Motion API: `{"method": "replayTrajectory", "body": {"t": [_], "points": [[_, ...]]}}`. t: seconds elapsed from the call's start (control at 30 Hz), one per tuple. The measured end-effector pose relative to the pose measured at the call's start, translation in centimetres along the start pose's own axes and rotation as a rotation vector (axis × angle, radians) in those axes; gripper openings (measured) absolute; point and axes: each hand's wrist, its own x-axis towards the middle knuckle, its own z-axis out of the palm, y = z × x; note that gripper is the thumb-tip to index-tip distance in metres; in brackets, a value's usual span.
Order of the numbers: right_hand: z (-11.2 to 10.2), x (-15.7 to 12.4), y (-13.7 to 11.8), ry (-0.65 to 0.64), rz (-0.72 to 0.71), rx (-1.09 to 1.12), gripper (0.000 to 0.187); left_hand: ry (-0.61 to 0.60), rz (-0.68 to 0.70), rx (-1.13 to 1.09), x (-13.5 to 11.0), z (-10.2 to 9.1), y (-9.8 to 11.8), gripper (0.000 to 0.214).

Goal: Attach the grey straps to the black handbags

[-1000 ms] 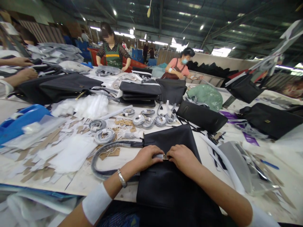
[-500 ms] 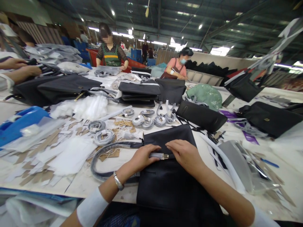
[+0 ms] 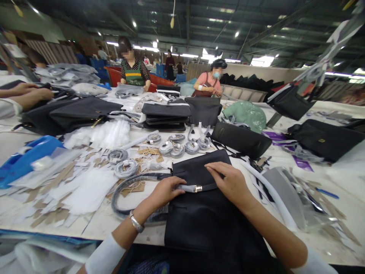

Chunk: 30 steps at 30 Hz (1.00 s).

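A black leather handbag [image 3: 205, 224] lies flat before me, hanging over the near table edge. A wrapped strap with a gold clasp [image 3: 197, 188] crosses its front. My left hand [image 3: 165, 192] pinches the strap's left end, fingers curled. My right hand [image 3: 230, 182] rests on the bag's upper right, fingers bent down onto the flap and strap. The bag's grey wrapped handle [image 3: 125, 190] loops out to the left on the table.
Cardboard scraps and white sheets [image 3: 80, 186] litter the left; a blue tray [image 3: 25, 156] sits beyond. Coiled wrapped straps [image 3: 176, 146] and other black bags [image 3: 242, 139] lie ahead. A white tube [image 3: 270, 194] lies to the right. A co-worker's hands [image 3: 31, 93] work at left; two people stand at the far side.
My hands have spread apart from the clasp. The right hand slid up and right over the flap, and the strap and clasp now show between them.
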Motion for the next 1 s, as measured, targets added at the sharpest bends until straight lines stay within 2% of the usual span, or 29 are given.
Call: {"method": "replayTrajectory", "body": {"t": [0.13,0.33,0.47,0.6,0.67,0.77,0.83,0.93,1.0], "points": [[0.0,-0.1,0.0,-0.001,0.007,0.018,0.017,-0.01,-0.033,-0.007,0.0,0.1,0.3,0.025],[0.1,0.1,-0.1,-0.027,-0.019,0.048,0.018,0.043,0.002,-0.107,0.3,0.7,0.5,0.041],[-1.2,-0.5,0.6,0.042,0.004,0.032,0.02,0.169,-0.12,-0.094,-1.4,-0.4,-0.6,0.033],[-2.2,-2.5,2.5,0.041,0.037,-0.023,0.032,0.176,-0.18,-0.074,-3.2,0.0,-1.3,0.029],[-2.1,-3.7,3.6,-0.001,0.156,0.027,0.046,0.159,-0.177,-0.052,-3.3,0.8,-1.4,0.028],[-1.6,-5.4,4.8,-0.05,0.527,0.282,0.072,0.13,-0.156,-0.022,-3.0,1.8,-1.6,0.023],[-1.3,-6.6,5.2,-0.055,0.723,0.473,0.077,0.108,-0.14,-0.015,-3.0,1.6,-1.6,0.023],[-0.7,-8.8,5.4,-0.036,0.798,0.659,0.064,0.166,-0.149,0.012,-3.6,0.3,-0.8,0.031],[-0.4,-10.7,5.5,-0.009,0.795,0.722,0.058,0.242,-0.175,0.005,-4.1,-0.3,0.9,0.036]]}}
